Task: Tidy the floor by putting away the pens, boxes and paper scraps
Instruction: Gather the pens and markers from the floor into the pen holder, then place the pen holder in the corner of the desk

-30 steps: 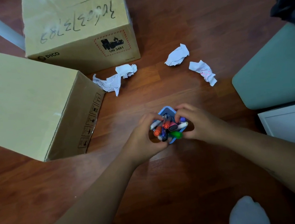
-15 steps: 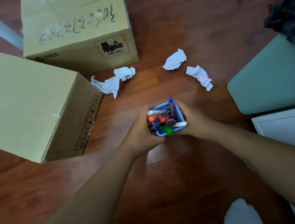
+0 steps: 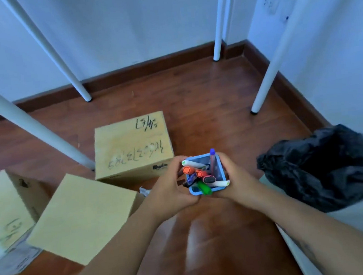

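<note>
A blue pen holder (image 3: 220, 170) full of coloured pens (image 3: 187, 170), held above the wooden floor (image 3: 195, 105), left hand (image 3: 170, 191) and right hand (image 3: 235, 181) gripping its sides with curled fingers, three cardboard boxes (image 3: 131, 146) behind and left of it, black bag (image 3: 323, 166) at right.

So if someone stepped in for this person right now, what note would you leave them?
Both the left hand and right hand grip the blue pen holder, apparently lifted off the floor. The pens stand in it; none lies loose in view.
Done: pens gathered.
Left: put the holder away; move the written-on box, the plain box and the box at the left edge, all on the floor; collect paper scraps, only one sliver visible beside the left hand.
</note>
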Action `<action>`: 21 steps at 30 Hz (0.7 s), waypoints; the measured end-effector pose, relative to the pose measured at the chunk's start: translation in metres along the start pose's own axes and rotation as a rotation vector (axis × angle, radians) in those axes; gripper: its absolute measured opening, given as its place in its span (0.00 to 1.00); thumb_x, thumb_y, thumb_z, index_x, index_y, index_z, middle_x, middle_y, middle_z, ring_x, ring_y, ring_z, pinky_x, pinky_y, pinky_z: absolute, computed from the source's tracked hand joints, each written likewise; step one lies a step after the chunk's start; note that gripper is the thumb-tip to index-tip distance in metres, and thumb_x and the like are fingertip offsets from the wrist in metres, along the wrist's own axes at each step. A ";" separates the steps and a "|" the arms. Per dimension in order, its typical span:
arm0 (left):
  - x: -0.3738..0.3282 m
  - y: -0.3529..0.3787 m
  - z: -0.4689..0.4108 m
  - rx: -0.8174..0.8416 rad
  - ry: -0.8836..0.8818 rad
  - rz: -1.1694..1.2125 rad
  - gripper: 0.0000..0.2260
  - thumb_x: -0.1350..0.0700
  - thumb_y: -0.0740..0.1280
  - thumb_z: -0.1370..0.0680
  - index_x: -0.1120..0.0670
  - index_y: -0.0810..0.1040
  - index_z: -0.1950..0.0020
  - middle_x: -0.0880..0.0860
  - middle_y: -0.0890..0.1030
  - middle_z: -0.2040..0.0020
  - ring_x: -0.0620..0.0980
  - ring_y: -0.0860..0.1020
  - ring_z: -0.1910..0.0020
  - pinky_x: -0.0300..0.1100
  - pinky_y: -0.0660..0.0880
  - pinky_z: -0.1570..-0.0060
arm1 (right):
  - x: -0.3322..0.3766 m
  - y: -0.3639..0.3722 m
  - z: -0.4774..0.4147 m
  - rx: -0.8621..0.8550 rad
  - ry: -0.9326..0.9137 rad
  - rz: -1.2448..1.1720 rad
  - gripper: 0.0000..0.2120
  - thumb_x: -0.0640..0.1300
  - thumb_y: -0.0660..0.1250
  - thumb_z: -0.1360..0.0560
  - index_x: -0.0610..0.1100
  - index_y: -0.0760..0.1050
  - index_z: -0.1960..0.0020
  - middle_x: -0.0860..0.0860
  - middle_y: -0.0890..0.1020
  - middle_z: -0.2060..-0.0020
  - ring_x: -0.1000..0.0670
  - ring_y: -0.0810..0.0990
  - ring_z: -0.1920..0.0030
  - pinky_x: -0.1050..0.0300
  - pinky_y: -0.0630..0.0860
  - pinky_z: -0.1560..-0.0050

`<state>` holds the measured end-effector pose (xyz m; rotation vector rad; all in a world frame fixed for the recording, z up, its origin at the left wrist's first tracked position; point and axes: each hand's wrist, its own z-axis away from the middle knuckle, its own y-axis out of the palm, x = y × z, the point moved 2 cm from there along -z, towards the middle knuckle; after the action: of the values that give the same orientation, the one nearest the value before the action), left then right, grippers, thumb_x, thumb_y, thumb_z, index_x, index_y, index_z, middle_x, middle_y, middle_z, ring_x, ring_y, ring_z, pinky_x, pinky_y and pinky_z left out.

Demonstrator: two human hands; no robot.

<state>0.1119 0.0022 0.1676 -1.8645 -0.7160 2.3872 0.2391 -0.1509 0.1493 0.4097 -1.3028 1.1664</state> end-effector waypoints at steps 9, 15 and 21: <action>-0.233 -0.078 0.026 0.064 0.050 0.011 0.28 0.60 0.78 0.34 0.51 0.73 0.37 0.46 0.83 0.45 0.46 0.82 0.44 0.42 0.80 0.49 | 0.201 -0.102 0.075 -0.015 0.030 -0.093 0.36 0.50 0.81 0.36 0.63 0.66 0.34 0.59 0.84 0.48 0.60 0.83 0.56 0.59 0.78 0.54; -0.374 -0.106 0.021 0.078 0.107 -0.047 0.28 0.56 0.79 0.30 0.45 0.72 0.35 0.38 0.81 0.44 0.38 0.80 0.43 0.33 0.76 0.44 | 0.320 -0.189 0.108 -0.050 -0.020 -0.050 0.39 0.51 0.82 0.40 0.61 0.68 0.35 0.62 0.82 0.45 0.60 0.81 0.45 0.61 0.78 0.43; -0.486 -0.130 -0.015 -0.005 0.138 -0.081 0.22 0.57 0.73 0.24 0.44 0.72 0.32 0.40 0.83 0.45 0.39 0.81 0.44 0.36 0.78 0.43 | 0.411 -0.275 0.103 -0.142 -0.142 0.003 0.37 0.55 0.80 0.37 0.66 0.65 0.34 0.65 0.80 0.45 0.58 0.80 0.43 0.61 0.81 0.47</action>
<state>0.2298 -0.0211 0.6559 -1.9394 -0.7699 2.1852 0.3497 -0.1716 0.6419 0.3919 -1.5004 1.0544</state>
